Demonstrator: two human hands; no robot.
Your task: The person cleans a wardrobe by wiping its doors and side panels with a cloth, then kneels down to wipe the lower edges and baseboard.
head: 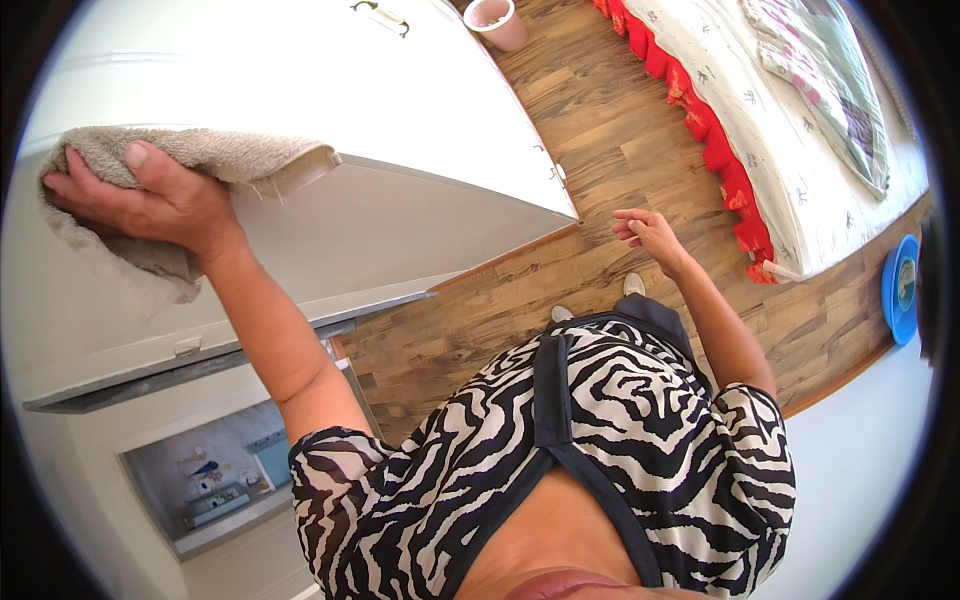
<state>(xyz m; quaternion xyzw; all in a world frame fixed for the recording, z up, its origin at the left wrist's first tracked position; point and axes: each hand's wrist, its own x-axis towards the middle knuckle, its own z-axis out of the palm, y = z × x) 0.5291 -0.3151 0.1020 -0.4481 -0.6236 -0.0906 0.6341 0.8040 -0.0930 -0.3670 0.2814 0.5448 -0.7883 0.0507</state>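
Observation:
My left hand is raised at the upper left, with its fingers spread over a grey-beige terry cloth. The cloth is bunched around the fingers, and one frayed corner sticks out past the wrist. Behind it are the bright white front of a cabinet and its shaded side panel; whether the cloth touches either is hard to tell. My right hand hangs in front of my body above the wood-look floor. Its fingers are loosely bent and a little apart, with nothing in them.
A bed with a red ruffled skirt and a folded quilt stands on the right. A pink bin sits by the cabinet's far end. Blue basin at far right; doorway frame and a recessed shelf at lower left.

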